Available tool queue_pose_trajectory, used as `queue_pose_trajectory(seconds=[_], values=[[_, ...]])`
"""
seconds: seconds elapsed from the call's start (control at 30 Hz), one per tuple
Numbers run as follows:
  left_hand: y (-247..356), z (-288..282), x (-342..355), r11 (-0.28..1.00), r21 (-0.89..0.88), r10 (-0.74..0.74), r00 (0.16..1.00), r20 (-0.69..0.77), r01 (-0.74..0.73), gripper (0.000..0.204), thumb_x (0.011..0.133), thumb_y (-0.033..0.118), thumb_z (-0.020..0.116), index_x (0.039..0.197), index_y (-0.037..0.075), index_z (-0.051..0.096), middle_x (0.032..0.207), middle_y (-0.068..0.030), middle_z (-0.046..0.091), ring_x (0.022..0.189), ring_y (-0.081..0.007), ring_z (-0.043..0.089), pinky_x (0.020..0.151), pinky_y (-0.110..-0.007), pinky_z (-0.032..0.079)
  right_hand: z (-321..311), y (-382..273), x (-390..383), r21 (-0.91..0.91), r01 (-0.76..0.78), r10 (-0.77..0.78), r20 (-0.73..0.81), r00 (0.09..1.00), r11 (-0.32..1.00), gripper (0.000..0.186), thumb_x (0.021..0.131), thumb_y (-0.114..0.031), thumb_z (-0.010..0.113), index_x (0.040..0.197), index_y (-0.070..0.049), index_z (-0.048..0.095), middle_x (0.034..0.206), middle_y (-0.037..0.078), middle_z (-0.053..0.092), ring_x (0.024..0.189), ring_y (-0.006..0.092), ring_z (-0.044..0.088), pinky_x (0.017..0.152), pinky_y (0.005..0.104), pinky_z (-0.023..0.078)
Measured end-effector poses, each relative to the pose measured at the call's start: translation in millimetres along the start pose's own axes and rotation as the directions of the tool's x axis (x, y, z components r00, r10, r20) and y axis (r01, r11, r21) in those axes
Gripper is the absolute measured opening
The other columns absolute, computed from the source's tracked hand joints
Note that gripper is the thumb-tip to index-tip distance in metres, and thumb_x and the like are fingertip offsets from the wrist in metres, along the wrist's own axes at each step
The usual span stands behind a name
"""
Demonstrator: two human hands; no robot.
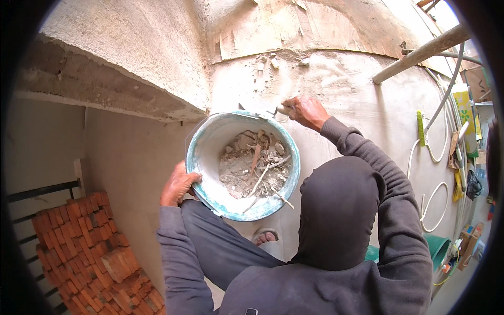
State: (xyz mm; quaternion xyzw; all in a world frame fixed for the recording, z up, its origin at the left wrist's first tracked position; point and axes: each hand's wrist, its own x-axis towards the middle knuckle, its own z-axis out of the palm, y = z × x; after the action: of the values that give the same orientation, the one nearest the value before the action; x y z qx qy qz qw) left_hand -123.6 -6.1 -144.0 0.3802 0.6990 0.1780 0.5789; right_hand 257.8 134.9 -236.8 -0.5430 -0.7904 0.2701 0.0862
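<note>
A round bucket [203, 134] with a worn blue-green rim stands before me. Inside lies grey rubble [239, 165], with broken pieces, thin sticks and strips. My left hand [179, 185] grips the rim at the left, the thumb over the edge. Past the bucket's far right side, my right hand [308, 112] is closed around the pale handle of what looks like a trowel [284, 109]. Most of its blade is hidden behind the rim. A bent leg in dark trousers [223, 236] and a sandaled foot [268, 237] are close to the bucket's near side.
A large rounded shape in dark cloth [341, 210] blocks the middle. Crumbs of debris [274, 63] lie along the far wall. A concrete ledge [121, 84] juts in at left, above stacked red bricks [94, 252]. On the right are a slanting pole [420, 55], hoses [445, 202] and a green brush [421, 126].
</note>
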Motion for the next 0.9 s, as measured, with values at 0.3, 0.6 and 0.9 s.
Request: queue_pose_trajectory(seconds=[0.3, 0.6, 0.9], values=[[6.5, 3.3, -2.9, 0.999, 0.019, -0.026, 1.000, -0.014, 0.026, 0.050, 0.072, 0.012, 0.065, 0.119, -0.004, 0.057, 0.087, -0.0102, 0.066, 0.062, -0.0168, 0.064, 0.048, -0.029, 0.051, -11.7, 33.6, 60.8, -0.038, -0.104, 0.099, -0.116, 0.988, 0.994, 0.034, 0.095, -0.041, 0.059, 0.091, -0.009, 0.071, 0.088, 0.020, 0.071, 0.084, 0.0374, 0.070, 0.077, 0.0485, 0.055], [2.2, -0.7, -1.0, 1.000, -0.017, -0.007, 1.000, 0.012, 0.007, 0.053, 0.072, 0.010, 0.062, 0.122, -0.007, 0.053, 0.087, -0.0118, 0.064, 0.060, -0.0183, 0.064, 0.046, -0.031, 0.054, -19.1, 58.9, 81.9, -0.101, -0.223, 0.209, -0.133, 0.969, 0.970, 0.033, 0.095, -0.041, 0.057, 0.105, -0.012, 0.071, 0.100, 0.018, 0.071, 0.095, 0.0351, 0.070, 0.084, 0.0483, 0.054], [3.5, 2.3, -1.5, 1.000, 0.005, -0.031, 0.999, -0.016, 0.031, 0.052, 0.073, 0.007, 0.061, 0.123, -0.006, 0.054, 0.092, -0.0110, 0.064, 0.070, -0.0182, 0.065, 0.057, -0.032, 0.056, -25.3, 77.0, 70.3, -0.210, -0.266, 0.218, -0.224, 0.950, 0.941, 0.035, 0.098, -0.042, 0.052, 0.112, -0.015, 0.068, 0.102, 0.017, 0.071, 0.096, 0.0350, 0.069, 0.083, 0.0486, 0.054]])
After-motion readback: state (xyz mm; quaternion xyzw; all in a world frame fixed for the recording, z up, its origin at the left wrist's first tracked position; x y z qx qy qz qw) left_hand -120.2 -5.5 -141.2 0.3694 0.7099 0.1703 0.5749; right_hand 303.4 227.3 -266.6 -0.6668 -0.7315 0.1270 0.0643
